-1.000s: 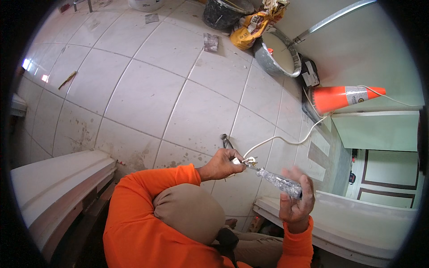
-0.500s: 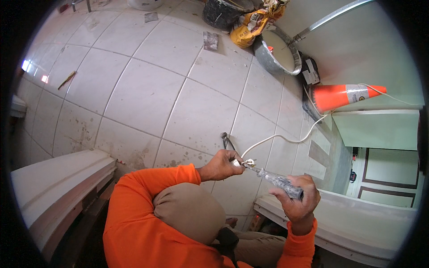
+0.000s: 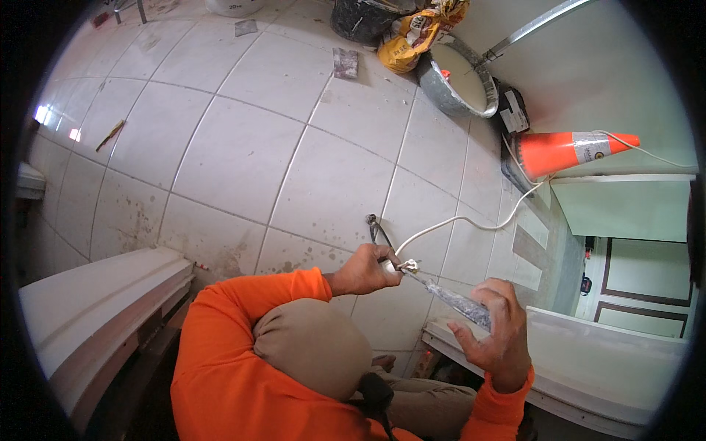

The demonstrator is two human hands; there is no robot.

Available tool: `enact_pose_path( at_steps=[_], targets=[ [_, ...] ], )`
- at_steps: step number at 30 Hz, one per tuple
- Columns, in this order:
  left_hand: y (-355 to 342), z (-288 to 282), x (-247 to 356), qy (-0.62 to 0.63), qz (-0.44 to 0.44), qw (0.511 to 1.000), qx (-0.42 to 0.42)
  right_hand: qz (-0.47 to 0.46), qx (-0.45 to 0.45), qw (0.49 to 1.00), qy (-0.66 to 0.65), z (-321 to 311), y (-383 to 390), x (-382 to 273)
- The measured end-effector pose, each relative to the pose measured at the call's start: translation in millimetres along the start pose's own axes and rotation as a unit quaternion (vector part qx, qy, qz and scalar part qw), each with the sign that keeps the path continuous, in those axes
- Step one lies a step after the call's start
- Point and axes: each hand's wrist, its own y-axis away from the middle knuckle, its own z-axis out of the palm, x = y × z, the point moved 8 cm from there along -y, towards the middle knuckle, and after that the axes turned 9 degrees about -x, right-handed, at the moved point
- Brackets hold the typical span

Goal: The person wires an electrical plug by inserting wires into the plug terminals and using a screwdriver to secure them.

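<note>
Low in front of me, my left hand (image 3: 365, 269) pinches a small white electrical plug (image 3: 412, 265) on the end of a white cable (image 3: 457, 220). Fingers partly cover the plug, so its inner parts are too small to make out. A screwdriver (image 3: 462, 303) with a worn, grey-clear handle has its shaft tip against the plug. Around the rear of that handle is my right hand (image 3: 500, 334), fingers curled over it and thumb held off to the side. Beyond my left hand, a dark tool like pincers (image 3: 375, 226) lies on the tiles.
An orange traffic cone (image 3: 566, 151) lies on its side at the right, the cable running past it. A grey tub (image 3: 448, 99) of pale liquid, a yellow bag (image 3: 404, 48) and a black bucket (image 3: 360, 20) stand far off. White mouldings (image 3: 110, 294) flank me.
My right hand has loosened on the screwdriver handle, its thumb and fingers spreading wider. The handle appears turned and slightly lower. My left hand keeps its hold on the plug.
</note>
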Motion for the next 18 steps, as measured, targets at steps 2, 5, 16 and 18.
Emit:
enact_pose_path(
  at_steps=[2, 5, 16, 18],
  targets=[
    [-0.2, -1.5, 6.0, 0.004, -0.02, 1.0, -0.015, -0.036, -0.004, 0.999, 0.009, 1.5, 2.1, -5.6],
    [-1.3, -9.7, -3.8, -0.031, -0.015, 0.999, 0.019, -0.057, -0.062, 0.995, 0.049, 11.6, 8.0, -7.9],
    [-1.7, -6.4, -6.3, -0.048, 0.006, 0.999, 0.017, -0.074, -0.048, 0.995, 0.044, 23.6, 27.3, 2.9],
    [-1.2, -5.2, -10.4, -0.05, 0.013, 0.998, 0.02, -0.003, -0.072, 0.996, 0.043, 29.6, 31.8, 8.5]
  ],
)
